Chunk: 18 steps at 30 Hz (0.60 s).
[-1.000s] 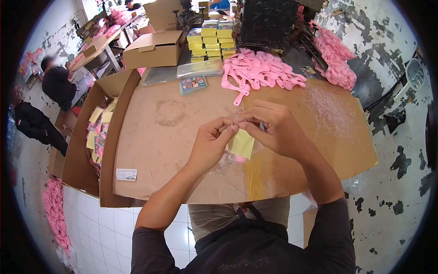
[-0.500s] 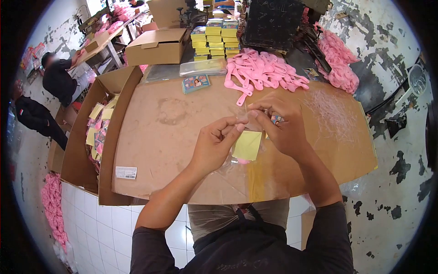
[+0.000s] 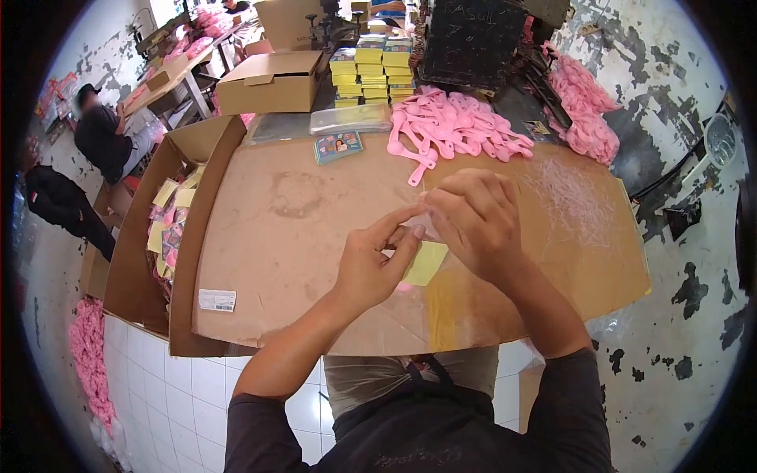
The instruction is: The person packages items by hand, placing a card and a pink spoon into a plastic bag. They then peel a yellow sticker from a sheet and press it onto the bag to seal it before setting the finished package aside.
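My left hand (image 3: 374, 260) and my right hand (image 3: 477, 221) meet over the cardboard-covered table, both closed at the fingertips on the top of a clear plastic bag (image 3: 426, 225). A yellow card (image 3: 426, 262) hangs below my fingers, with a bit of pink (image 3: 404, 287) at its lower left edge. Beyond my hands lies a heap of pink plastic spoons (image 3: 457, 122). A small stack of picture cards (image 3: 337, 147) sits to its left, near clear plastic sleeves (image 3: 350, 118).
An open carton (image 3: 206, 158) of packed pieces stands at the left. Behind are stacked yellow card bundles (image 3: 372, 71), a closed box (image 3: 268, 81) and a black case (image 3: 471, 43). Thin plastic strips (image 3: 576, 201) lie at right. Two people (image 3: 102, 134) (image 3: 59, 201) are at far left.
My right hand has turned and closed in over the bag top, covering the card that showed beside it. The yellow card has tilted and sits slightly lower. The seated person has shifted.
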Available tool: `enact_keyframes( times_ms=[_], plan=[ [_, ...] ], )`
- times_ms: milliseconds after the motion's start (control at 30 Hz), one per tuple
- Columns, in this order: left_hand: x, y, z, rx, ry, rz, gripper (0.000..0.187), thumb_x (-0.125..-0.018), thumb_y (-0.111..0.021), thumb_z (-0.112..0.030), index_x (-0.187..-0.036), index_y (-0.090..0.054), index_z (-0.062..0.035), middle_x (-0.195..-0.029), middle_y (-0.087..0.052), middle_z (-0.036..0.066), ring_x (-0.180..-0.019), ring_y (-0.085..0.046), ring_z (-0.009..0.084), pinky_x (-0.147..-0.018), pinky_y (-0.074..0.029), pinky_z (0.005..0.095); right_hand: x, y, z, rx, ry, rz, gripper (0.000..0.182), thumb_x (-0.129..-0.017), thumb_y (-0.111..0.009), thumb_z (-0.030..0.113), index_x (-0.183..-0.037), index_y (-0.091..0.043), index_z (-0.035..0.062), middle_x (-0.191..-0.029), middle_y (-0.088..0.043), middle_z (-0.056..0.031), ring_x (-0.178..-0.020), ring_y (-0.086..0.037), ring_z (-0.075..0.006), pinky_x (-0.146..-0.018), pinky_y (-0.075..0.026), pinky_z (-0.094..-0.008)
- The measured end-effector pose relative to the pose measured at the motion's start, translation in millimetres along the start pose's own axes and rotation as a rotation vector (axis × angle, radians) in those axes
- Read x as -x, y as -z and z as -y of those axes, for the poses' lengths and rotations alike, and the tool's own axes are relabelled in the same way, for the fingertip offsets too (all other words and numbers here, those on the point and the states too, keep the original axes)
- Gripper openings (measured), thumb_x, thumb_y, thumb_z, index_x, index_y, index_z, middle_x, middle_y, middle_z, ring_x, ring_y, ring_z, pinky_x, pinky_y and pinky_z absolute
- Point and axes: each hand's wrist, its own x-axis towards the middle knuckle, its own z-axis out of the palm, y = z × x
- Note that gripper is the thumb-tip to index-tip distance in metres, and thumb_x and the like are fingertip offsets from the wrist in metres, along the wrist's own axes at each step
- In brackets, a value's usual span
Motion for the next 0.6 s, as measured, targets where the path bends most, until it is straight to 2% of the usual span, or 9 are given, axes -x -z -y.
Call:
enact_keyframes(
  times_ms=[100,233,333,400,500,600],
  plan=[
    [-2,-1,-6,0.15,0.097,-0.016,0.039,-0.101,-0.064,-0.009,-0.139,-0.06,-0.0015,-0.077,-0.071,0.005,-0.066,-0.053,0.0028,-0.058,-0.044,0.0232,-2,4,1,-0.119,-0.069,-0.02,0.029,-0.081,-0.078,0.01,-0.108,-0.069,0.0079,-0.106,-0.065,-0.0062,-0.1,-0.063,-0.0287,-0.086,-0.048,-0.041],
    [-3,3,1,0.055,0.082,0.019,0.045,-0.102,-0.063,-0.011,-0.145,-0.056,-0.0022,-0.082,-0.074,0.006,-0.072,-0.055,0.0019,-0.061,-0.046,0.0234,-1,3,6,-0.31,-0.313,0.078,0.033,-0.084,-0.076,0.008,-0.116,-0.068,0.0034,-0.103,-0.067,-0.0094,-0.094,-0.065,-0.0307,-0.083,-0.051,-0.0408],
    [-3,3,-5,0.028,0.125,0.058,0.046,-0.102,-0.064,-0.012,-0.147,-0.054,-0.0026,-0.083,-0.075,0.007,-0.073,-0.055,0.0017,-0.062,-0.047,0.0236,2,2,0,-0.57,-0.483,0.182,0.033,-0.087,-0.074,0.007,-0.118,-0.067,0.0006,-0.097,-0.069,-0.0126,-0.089,-0.068,-0.0246,-0.079,-0.053,-0.036],
    [-2,3,-4,0.062,0.144,0.073,0.046,-0.103,-0.064,-0.013,-0.147,-0.054,-0.0025,-0.083,-0.075,0.008,-0.073,-0.055,0.0017,-0.062,-0.047,0.0238,-1,4,-1,-0.607,-0.54,0.213,0.033,-0.088,-0.073,0.006,-0.12,-0.066,0.0001,-0.092,-0.069,-0.0125,-0.084,-0.068,-0.0189,-0.075,-0.053,-0.0329],
    [-3,5,-13,0.035,0.172,0.079,0.045,-0.104,-0.061,-0.01,-0.147,-0.053,0.0026,-0.082,-0.07,0.003,-0.082,-0.059,0.0022,-0.074,-0.049,0.0219,-5,10,-2,-0.59,-0.583,0.293,0.032,-0.089,-0.072,0.003,-0.121,-0.066,-0.0004,-0.09,-0.07,-0.011,-0.079,-0.067,-0.0127,-0.071,-0.052,-0.0286],
    [-2,3,-7,-0.038,0.064,0.047,0.047,-0.102,-0.064,-0.013,-0.147,-0.053,-0.0007,-0.083,-0.075,0.008,-0.072,-0.058,0.0034,-0.063,-0.048,0.0241,-10,13,2,-0.699,-0.641,0.338,0.034,-0.089,-0.073,0.001,-0.122,-0.066,-0.0007,-0.09,-0.07,-0.0079,-0.076,-0.064,-0.01,-0.069,-0.051,-0.026]
  ],
)
